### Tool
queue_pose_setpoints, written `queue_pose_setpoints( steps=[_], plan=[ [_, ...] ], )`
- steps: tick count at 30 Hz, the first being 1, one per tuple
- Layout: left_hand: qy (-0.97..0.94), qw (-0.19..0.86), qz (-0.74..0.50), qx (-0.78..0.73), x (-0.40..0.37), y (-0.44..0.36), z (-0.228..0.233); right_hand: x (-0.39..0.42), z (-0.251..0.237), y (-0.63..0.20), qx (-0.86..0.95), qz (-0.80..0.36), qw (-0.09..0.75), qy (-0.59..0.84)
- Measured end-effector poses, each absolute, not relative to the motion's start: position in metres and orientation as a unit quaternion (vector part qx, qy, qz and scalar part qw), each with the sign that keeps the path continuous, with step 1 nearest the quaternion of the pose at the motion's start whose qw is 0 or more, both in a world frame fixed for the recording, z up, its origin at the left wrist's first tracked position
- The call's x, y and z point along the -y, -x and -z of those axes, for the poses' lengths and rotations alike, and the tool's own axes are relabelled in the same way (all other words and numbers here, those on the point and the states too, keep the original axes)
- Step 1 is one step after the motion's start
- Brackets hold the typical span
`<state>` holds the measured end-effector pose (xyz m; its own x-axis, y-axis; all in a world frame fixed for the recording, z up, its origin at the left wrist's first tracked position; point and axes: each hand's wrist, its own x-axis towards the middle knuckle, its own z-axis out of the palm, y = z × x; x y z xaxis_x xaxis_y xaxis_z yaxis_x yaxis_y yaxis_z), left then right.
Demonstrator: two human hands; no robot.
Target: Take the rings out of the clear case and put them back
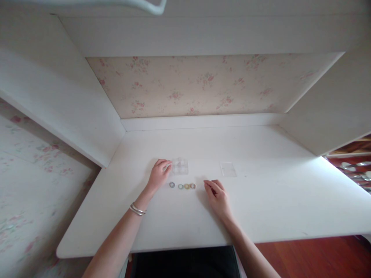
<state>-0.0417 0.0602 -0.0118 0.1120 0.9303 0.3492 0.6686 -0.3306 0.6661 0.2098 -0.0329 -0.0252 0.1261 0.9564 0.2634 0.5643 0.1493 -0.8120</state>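
Between the hands, four rings (182, 186); clear box (180, 166) behind.

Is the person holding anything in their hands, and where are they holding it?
The left hand touches the left edge of the small clear box, steadying it on the table. The right hand holds nothing; it rests near the little rings.

A white desk (261, 200) fills a recess between two white side panels (58, 100), with a white shelf board (203, 34) overhead. The back wall carries pale wallpaper (197, 85) printed with small pink roses, and the same paper shows on the wall at the far left. A low white ledge (203, 121) runs along the desk's rear edge. Reddish wooden flooring (319, 258) appears at lower right. Soft daylight brightens the desktop's right side.
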Motion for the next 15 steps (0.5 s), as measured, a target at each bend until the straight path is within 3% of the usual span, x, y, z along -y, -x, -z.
queue_pose_setpoints(
  steps=[15],
  plan=[
    [-0.654,0.274,-0.41,-0.574,-0.005,0.075,0.015,0.012,-0.017,-0.128,0.857,-0.095,0.176,0.475]
  ],
)
